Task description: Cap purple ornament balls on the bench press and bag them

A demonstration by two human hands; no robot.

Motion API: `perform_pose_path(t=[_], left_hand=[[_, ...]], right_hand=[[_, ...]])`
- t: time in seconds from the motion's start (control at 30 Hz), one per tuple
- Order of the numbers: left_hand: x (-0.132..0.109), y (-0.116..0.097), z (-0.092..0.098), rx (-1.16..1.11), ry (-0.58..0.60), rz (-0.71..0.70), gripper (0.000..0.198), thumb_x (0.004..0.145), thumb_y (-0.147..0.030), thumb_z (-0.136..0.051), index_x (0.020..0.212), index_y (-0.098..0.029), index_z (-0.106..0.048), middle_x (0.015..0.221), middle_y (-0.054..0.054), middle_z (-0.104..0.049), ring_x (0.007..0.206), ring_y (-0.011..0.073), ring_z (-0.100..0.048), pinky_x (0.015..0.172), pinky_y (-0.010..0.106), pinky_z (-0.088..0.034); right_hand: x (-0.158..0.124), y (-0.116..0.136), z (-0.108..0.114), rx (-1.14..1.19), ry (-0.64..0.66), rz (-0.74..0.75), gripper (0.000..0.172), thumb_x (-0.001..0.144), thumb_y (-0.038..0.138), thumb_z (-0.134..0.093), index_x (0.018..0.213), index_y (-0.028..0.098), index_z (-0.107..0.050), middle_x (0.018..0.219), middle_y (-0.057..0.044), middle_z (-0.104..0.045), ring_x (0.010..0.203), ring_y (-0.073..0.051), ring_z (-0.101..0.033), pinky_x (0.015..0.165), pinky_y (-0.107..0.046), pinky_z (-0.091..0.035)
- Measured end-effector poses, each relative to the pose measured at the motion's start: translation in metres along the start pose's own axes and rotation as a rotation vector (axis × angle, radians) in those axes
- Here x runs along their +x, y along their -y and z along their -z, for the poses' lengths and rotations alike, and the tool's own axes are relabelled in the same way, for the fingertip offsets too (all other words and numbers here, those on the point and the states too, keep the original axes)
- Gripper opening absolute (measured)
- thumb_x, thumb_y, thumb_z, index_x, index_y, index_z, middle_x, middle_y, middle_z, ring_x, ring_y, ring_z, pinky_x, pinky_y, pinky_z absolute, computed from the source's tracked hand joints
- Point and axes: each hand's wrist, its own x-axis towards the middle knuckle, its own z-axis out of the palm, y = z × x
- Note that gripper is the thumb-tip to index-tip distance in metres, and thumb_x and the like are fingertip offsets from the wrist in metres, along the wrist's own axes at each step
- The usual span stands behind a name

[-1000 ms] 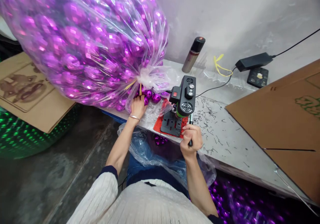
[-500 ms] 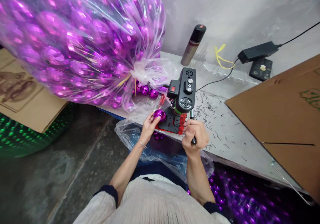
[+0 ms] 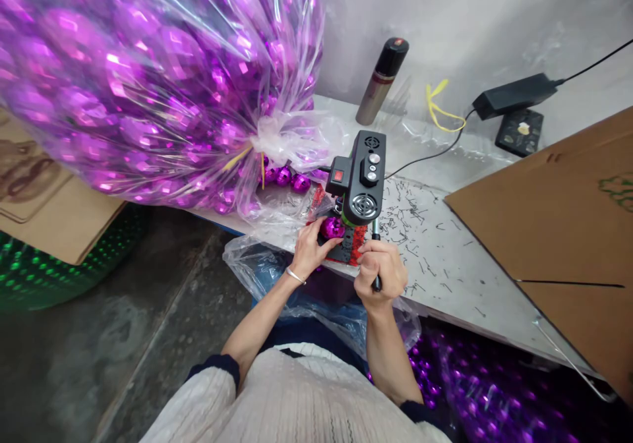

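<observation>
Between the thumb and fingers of my left hand [image 3: 312,250] is a shiny purple ball [image 3: 331,228] with mirror-like facets. It sits over the dark base plate [image 3: 341,252] of a small bench drill press [image 3: 366,179], close by the machine's black head. My right hand [image 3: 382,271] is wrapped round the black grip of the press's lever [image 3: 376,232], to the right of the base. The head hides the tool tip, so I cannot tell whether it touches the ball. Red material [image 3: 359,244] shows under the base plate.
A large clear bag of purple balls [image 3: 163,93] leans at the left. Several loose balls [image 3: 283,176] lie by its knot. Thin dark bits [image 3: 420,232] litter the table. Behind stand a flask [image 3: 382,82] and a power adapter [image 3: 517,95]; a cardboard box [image 3: 558,232] is at right.
My left hand has moved the purple ball right and under the head of the press. My right hand stays on the lever grip, slightly lower and further left in view.
</observation>
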Motion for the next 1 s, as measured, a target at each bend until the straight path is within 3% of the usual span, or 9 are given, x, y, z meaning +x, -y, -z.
perform_pose_path(t=[0.33, 0.6, 0.8, 1.0], left_hand=[[-0.008, -0.001, 0.007, 0.06, 0.046, -0.075, 0.065, 0.088, -0.058, -0.069, 0.136, -0.017, -0.056, 0.124, 0.016, -0.071, 0.118, 0.03, -0.068, 0.102, 0.046, -0.054], [0.007, 0.004, -0.004, 0.036, 0.011, -0.116, 0.063, 0.091, -0.055, -0.066, 0.139, -0.016, -0.052, 0.126, 0.017, -0.07, 0.119, 0.0301, -0.068, 0.103, 0.048, -0.054], [0.002, 0.01, 0.008, 0.011, 0.113, -0.184, 0.064, 0.094, -0.055, -0.062, 0.144, -0.017, -0.047, 0.134, 0.018, -0.066, 0.127, 0.0306, -0.063, 0.108, 0.049, -0.05], [-0.005, 0.012, 0.014, -0.002, 0.126, -0.166, 0.066, 0.095, -0.056, -0.06, 0.146, -0.017, -0.047, 0.137, 0.019, -0.064, 0.133, 0.0312, -0.06, 0.111, 0.049, -0.049]], right_hand=[[-0.001, 0.0, 0.0, 0.007, 0.002, -0.003, 0.021, 0.097, 0.015, -0.048, 0.078, 0.021, -0.055, 0.073, -0.002, -0.064, 0.065, -0.012, -0.061, 0.059, -0.025, -0.046], [0.0, 0.0, 0.002, -0.01, 0.019, 0.006, 0.021, 0.097, 0.014, -0.047, 0.078, 0.02, -0.054, 0.073, -0.002, -0.064, 0.066, -0.012, -0.061, 0.059, -0.024, -0.046], [0.0, 0.0, 0.002, -0.019, 0.018, 0.007, 0.021, 0.097, 0.013, -0.047, 0.078, 0.021, -0.054, 0.073, -0.001, -0.064, 0.065, -0.011, -0.06, 0.059, -0.024, -0.046], [0.0, 0.0, 0.002, -0.016, 0.016, 0.003, 0.021, 0.096, 0.012, -0.048, 0.078, 0.021, -0.054, 0.073, -0.001, -0.064, 0.065, -0.011, -0.06, 0.059, -0.024, -0.047]])
